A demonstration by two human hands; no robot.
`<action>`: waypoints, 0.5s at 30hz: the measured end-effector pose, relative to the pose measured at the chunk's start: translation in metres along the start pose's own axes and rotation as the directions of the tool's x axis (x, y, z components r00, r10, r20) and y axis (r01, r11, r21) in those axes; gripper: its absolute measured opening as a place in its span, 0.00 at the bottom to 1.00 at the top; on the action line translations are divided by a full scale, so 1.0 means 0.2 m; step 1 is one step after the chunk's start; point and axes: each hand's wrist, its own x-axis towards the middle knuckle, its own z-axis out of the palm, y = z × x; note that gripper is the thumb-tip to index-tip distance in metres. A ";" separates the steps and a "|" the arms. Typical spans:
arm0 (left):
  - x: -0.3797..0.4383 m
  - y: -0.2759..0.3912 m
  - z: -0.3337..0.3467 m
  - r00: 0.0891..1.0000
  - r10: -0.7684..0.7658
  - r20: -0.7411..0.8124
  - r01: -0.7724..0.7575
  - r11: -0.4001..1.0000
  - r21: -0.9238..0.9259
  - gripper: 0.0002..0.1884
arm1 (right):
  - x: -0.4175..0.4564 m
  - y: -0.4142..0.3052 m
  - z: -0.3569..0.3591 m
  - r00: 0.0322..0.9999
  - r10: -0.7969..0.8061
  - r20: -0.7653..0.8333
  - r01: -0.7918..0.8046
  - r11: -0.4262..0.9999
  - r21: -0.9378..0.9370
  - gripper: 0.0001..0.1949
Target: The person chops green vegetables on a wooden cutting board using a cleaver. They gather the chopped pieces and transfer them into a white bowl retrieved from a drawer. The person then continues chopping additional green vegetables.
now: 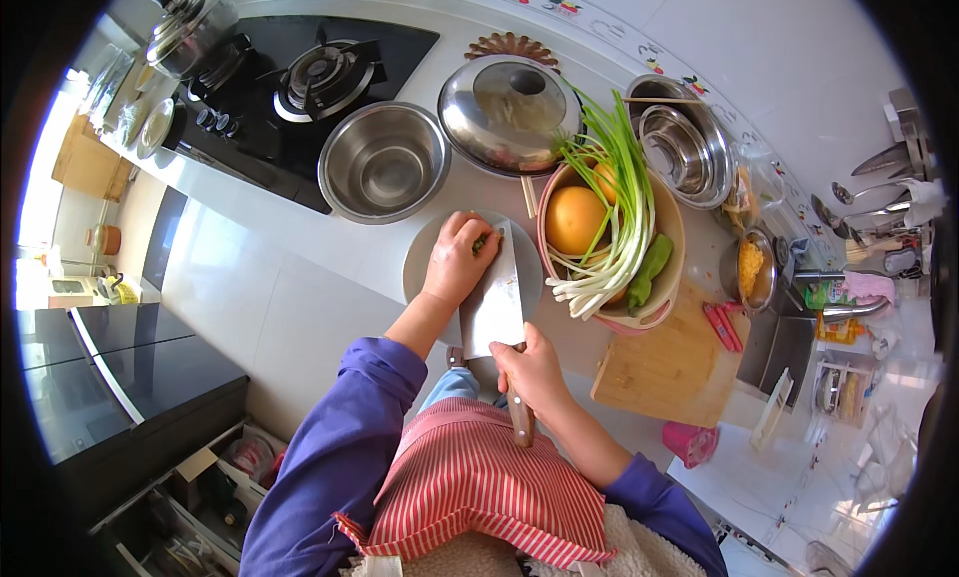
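My right hand (pixel 536 371) grips the wooden handle of a Chinese cleaver (pixel 491 307). Its broad, shiny blade lies flat and points away from me, over the right part of a round grey plate (pixel 419 266). Fingers curled, my left hand (pixel 458 258) is at the blade's far left corner. Small green vegetable bits (pixel 479 243) show between its thumb and fingers; the rest of them is hidden by the hand. Just right of the plate stands a colander basin (pixel 667 301) with long scallions (pixel 622 195), a green pepper (pixel 650 270) and a large orange citrus fruit (pixel 575 219).
A steel bowl (pixel 383 161) and a lidded pan (pixel 479 105) stand beyond the plate, beside a gas hob (pixel 322 75). Nested steel bowls (pixel 678 153) are at back right. A bamboo cutting board (pixel 667 367) bearing a red-handled tool (pixel 723 326) lies near the sink (pixel 779 352).
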 end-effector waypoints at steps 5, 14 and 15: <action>0.03 -0.14 0.01 0.979 0.202 0.035 -0.204 0.973 0.109 0.05 | -0.14 -0.02 -0.10 0.991 -0.111 -0.080 0.085 0.956 -0.279 0.11; 0.01 -0.10 -0.03 0.922 0.255 0.293 -0.338 0.898 0.282 0.06 | -0.36 0.00 -0.27 0.933 -0.332 -0.142 0.216 0.828 -0.517 0.13; 0.01 -0.09 -0.04 0.921 0.255 0.294 -0.331 0.910 0.248 0.06 | -0.38 -0.01 -0.27 0.933 -0.327 -0.152 0.219 0.849 -0.481 0.13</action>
